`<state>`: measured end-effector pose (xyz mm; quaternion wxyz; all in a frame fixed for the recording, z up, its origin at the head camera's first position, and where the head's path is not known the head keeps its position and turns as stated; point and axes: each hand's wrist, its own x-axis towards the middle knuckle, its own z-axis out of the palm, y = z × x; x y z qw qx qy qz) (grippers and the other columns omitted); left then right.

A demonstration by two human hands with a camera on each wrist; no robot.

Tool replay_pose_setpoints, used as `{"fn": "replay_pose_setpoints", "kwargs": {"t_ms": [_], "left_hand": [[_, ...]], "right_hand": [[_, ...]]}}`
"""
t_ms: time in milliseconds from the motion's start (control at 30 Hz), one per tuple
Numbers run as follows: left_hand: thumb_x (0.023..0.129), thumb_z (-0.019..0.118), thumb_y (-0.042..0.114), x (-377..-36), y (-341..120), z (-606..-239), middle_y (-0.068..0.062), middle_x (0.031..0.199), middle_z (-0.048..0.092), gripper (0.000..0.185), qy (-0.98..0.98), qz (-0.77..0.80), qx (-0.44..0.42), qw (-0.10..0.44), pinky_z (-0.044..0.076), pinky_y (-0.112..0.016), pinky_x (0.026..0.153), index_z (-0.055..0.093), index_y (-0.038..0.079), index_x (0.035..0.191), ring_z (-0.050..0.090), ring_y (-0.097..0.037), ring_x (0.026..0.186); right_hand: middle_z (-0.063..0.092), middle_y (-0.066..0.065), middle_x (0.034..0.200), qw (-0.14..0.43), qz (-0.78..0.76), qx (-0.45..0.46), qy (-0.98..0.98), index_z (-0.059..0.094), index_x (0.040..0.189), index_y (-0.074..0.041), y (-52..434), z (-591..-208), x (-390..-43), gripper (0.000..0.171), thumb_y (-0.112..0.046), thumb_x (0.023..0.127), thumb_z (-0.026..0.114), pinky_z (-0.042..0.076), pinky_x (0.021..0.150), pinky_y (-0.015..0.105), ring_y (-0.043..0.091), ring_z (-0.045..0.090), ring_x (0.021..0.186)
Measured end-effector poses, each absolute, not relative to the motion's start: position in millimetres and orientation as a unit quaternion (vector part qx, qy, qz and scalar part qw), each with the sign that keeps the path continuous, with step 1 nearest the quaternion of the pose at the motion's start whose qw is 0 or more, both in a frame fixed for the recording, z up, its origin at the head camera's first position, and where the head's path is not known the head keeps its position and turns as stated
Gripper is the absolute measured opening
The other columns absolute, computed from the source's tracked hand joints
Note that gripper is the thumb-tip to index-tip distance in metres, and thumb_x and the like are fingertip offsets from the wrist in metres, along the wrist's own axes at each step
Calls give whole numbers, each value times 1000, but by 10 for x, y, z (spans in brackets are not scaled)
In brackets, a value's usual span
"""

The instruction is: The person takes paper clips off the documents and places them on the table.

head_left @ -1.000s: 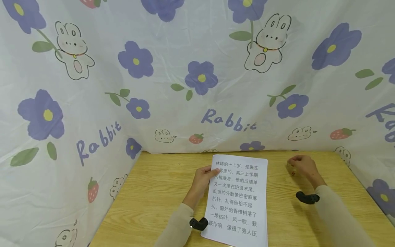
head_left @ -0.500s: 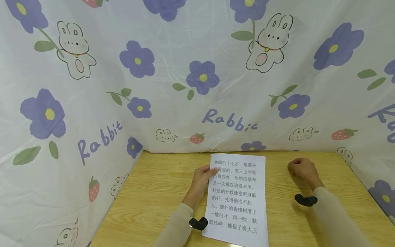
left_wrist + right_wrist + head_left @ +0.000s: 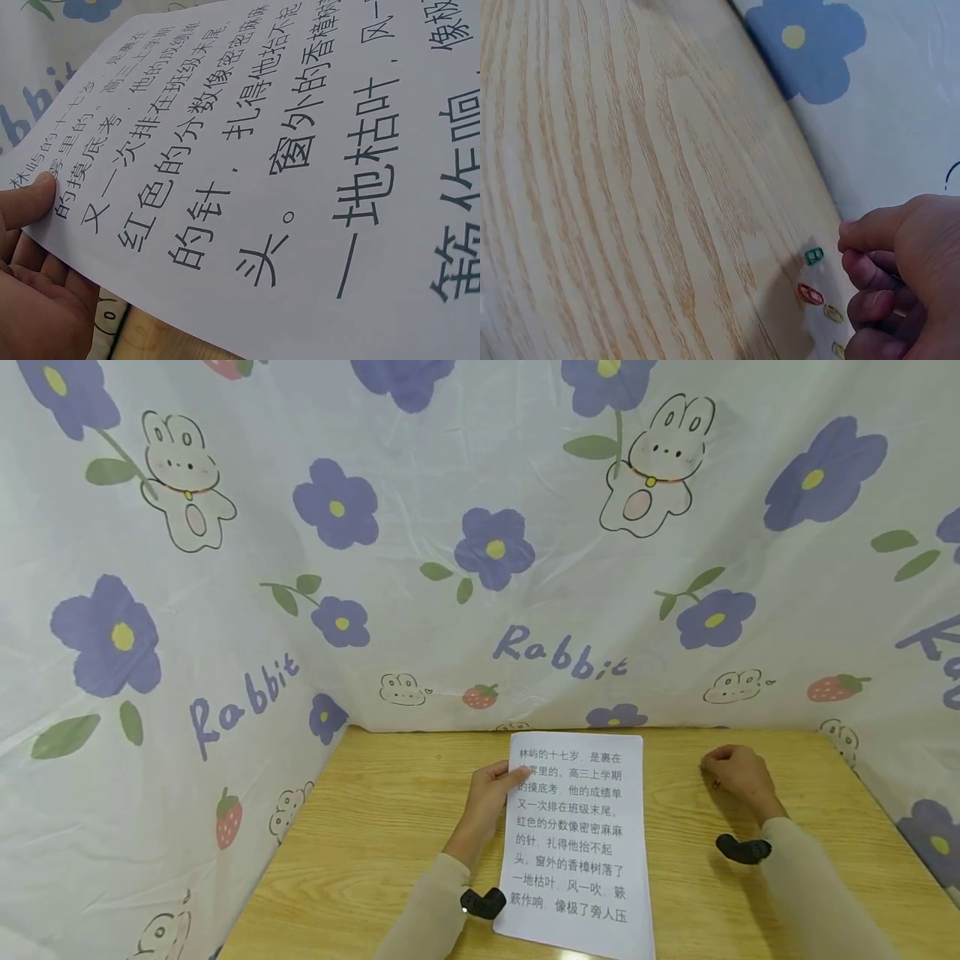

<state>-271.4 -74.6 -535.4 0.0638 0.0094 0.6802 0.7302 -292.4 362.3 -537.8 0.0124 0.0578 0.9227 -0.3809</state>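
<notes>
On the wooden surface (image 3: 375, 827) lies a white paper (image 3: 573, 843) with big printed words. Left hand (image 3: 487, 797) pinches its left edge, thumb on top. Right hand (image 3: 731, 772) sits well apart, fingers (image 3: 870, 266) curled, just beside small coloured paper clips (image 3: 811, 276); whether it grips one, I cannot tell.

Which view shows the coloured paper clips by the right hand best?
The right wrist view: the paper clips lie plainly on the table, green, red and yellowish, just under the curled right hand. The head view hides them behind that hand. The left wrist view shows only the printed sheet.
</notes>
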Motion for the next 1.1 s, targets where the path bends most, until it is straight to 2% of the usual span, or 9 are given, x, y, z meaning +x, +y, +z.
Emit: {"fn": "replay_pose_setpoints", "kwargs": {"t_ms": [167,333,500,567,767,900,1100], "left_hand": [[99,78,28,-2714,-750,-5342,-9,107,82,36,676,734,6,65,61,-25,78,76,5,126,78,-15,88],[99,78,28,-2720,-756,-5343,-8,106,82,35,675,735,9,64,61,-25,76,77,5,126,78,-14,87],[99,78,29,-2733,-772,-5354,-9,107,82,36,675,735,13,64,61,-25,76,76,5,126,78,-15,88],[100,78,29,-2737,-780,-5352,-9,107,82,37,675,735,14,64,61,-24,76,76,5,127,78,-15,88],[99,78,29,-2737,-794,-5329,-9,110,82,37,673,736,8,68,62,-24,77,76,7,128,79,-15,91],[100,78,28,-2736,-797,-5321,-10,110,82,37,671,738,6,65,62,-25,77,76,6,129,79,-16,91],[100,78,27,-2757,-807,-5335,-10,110,82,36,669,741,4,62,62,-25,77,76,5,129,79,-16,91]], "right_hand": [[71,31,120,3,-401,34,915,65,132,10,3528,-5353,-2895,45,-27,111,54,54,67,33,26,68,84],[72,29,118,-4,-415,4,910,67,132,10,3385,-5291,-2849,44,-27,113,53,55,68,31,30,69,95],[73,24,111,12,-459,-26,888,68,131,9,3193,-5211,-2783,43,-28,114,54,56,63,31,22,67,82],[73,23,114,28,-484,-46,874,66,133,9,3104,-5184,-2743,46,-30,114,53,58,66,32,22,68,84],[73,23,125,71,-533,-90,838,64,136,6,2854,-5173,-2579,53,-40,114,52,62,83,35,27,72,104],[74,18,118,70,-552,-94,826,66,133,4,2711,-5215,-2456,49,-39,113,54,61,83,35,26,72,100],[75,7,100,73,-559,-86,821,67,129,4,2549,-5297,-2344,39,-27,105,70,58,73,31,20,68,84]]}}
